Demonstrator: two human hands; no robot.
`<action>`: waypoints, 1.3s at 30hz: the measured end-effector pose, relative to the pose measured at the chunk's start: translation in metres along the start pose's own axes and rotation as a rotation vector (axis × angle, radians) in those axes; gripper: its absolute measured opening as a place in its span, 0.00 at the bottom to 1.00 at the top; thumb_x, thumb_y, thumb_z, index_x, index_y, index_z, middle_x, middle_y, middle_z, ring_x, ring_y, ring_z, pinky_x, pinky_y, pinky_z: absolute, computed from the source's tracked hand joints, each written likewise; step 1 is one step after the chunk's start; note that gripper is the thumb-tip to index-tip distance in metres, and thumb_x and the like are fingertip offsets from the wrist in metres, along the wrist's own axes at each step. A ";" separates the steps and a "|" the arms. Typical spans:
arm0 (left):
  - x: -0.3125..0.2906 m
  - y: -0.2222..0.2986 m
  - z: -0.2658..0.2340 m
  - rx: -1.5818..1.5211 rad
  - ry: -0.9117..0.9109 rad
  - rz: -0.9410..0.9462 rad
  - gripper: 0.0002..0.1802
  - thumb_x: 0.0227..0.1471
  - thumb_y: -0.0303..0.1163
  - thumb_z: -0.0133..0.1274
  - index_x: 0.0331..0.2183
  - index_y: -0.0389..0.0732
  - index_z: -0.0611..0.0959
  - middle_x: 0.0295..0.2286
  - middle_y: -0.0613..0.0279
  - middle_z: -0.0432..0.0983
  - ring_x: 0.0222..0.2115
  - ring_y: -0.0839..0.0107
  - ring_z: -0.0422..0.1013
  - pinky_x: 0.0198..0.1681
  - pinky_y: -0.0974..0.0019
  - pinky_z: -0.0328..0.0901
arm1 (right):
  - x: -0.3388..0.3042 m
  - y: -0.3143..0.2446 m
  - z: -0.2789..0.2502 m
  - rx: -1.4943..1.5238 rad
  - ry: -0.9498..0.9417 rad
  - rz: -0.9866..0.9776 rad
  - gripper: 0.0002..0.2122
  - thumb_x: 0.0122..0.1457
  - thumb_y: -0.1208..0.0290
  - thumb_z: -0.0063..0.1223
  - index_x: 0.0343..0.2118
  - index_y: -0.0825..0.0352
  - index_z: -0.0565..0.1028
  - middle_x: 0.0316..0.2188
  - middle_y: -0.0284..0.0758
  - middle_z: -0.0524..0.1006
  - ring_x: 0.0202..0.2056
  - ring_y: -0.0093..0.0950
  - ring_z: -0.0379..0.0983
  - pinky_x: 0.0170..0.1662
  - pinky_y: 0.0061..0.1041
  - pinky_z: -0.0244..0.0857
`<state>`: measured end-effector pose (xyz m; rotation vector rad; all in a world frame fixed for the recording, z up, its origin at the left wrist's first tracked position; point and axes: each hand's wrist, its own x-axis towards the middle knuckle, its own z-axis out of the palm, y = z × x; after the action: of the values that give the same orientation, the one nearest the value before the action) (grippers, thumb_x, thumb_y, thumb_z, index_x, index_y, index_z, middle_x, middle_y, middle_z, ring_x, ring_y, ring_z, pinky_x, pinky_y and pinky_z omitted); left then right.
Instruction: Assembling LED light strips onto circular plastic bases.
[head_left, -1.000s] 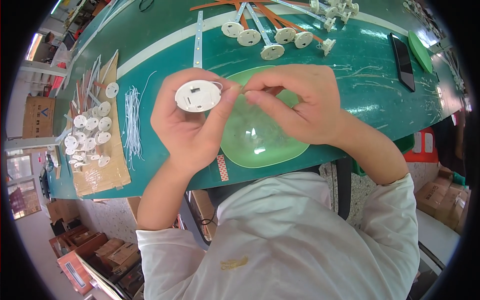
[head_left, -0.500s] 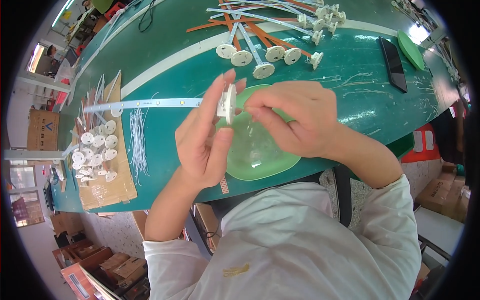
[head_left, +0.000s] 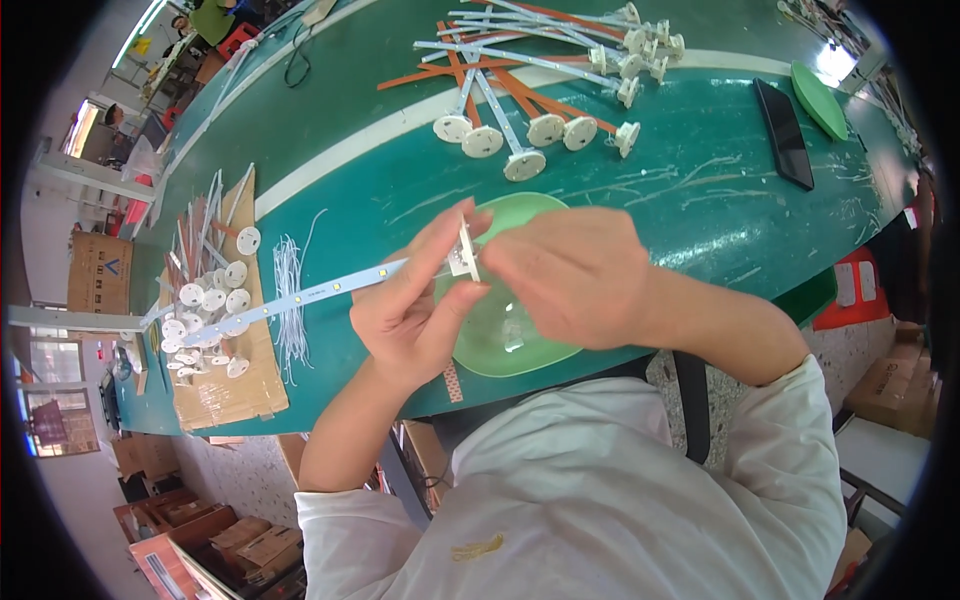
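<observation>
My left hand is closed round the round white end cap of an LED strip. The cap stands on edge between thumb and fingers, and the pale strip, dotted with yellow LEDs, sticks out to the left and slopes down. Against the cap's right face, the fingers of my right hand are pinched together; whatever is in them is hidden. Both hands hover over a shallow green bowl at the table's near edge.
Left on the table, a bundle of thin white wires lies beside cardboard bearing several capped strips. More capped strips, white and orange, are heaped at the back. A black phone and a green lid-like dish lie far right.
The strip's free end has swung downward, and the cap has turned and dropped slightly. My right hand has rotated and come closer against the cap. The whole view has shifted a little.
</observation>
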<state>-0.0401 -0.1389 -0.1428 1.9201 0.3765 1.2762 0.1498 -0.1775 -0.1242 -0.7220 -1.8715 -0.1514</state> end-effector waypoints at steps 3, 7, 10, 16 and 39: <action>0.002 0.002 0.000 -0.029 0.003 -0.026 0.28 0.49 0.18 0.60 0.54 0.27 0.74 0.50 0.39 0.73 0.48 0.52 0.75 0.53 0.57 0.68 | 0.001 -0.003 0.001 0.004 -0.001 -0.033 0.10 0.43 0.85 0.58 0.32 0.72 0.76 0.26 0.37 0.78 0.23 0.32 0.76 0.25 0.27 0.71; 0.004 -0.002 -0.005 -0.044 -0.054 -0.022 0.27 0.52 0.18 0.58 0.54 0.27 0.73 0.51 0.38 0.72 0.49 0.50 0.74 0.52 0.55 0.69 | 0.000 0.002 0.001 0.019 -0.015 -0.035 0.11 0.42 0.85 0.58 0.32 0.72 0.75 0.26 0.38 0.78 0.23 0.33 0.76 0.25 0.27 0.71; 0.006 0.000 -0.011 0.011 -0.123 0.019 0.27 0.54 0.19 0.56 0.55 0.26 0.71 0.51 0.36 0.70 0.49 0.48 0.73 0.52 0.53 0.70 | 0.005 0.001 -0.001 0.050 -0.010 -0.036 0.11 0.43 0.85 0.58 0.32 0.72 0.75 0.26 0.39 0.78 0.23 0.34 0.76 0.25 0.27 0.70; 0.003 0.007 -0.007 -0.127 -0.042 -0.054 0.30 0.48 0.14 0.59 0.55 0.31 0.74 0.53 0.39 0.70 0.51 0.48 0.72 0.53 0.53 0.68 | 0.006 0.001 -0.007 0.052 -0.044 -0.009 0.10 0.44 0.84 0.59 0.33 0.72 0.76 0.26 0.39 0.78 0.22 0.34 0.76 0.24 0.29 0.70; 0.006 0.010 -0.009 -0.115 0.032 -0.194 0.28 0.51 0.15 0.57 0.54 0.32 0.75 0.51 0.43 0.73 0.48 0.63 0.73 0.51 0.62 0.69 | 0.009 0.003 0.002 0.205 0.039 0.143 0.08 0.49 0.82 0.61 0.33 0.69 0.77 0.25 0.37 0.79 0.22 0.34 0.76 0.24 0.27 0.68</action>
<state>-0.0468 -0.1378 -0.1303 1.7242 0.4832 1.1763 0.1477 -0.1710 -0.1180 -0.7024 -1.7611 0.1160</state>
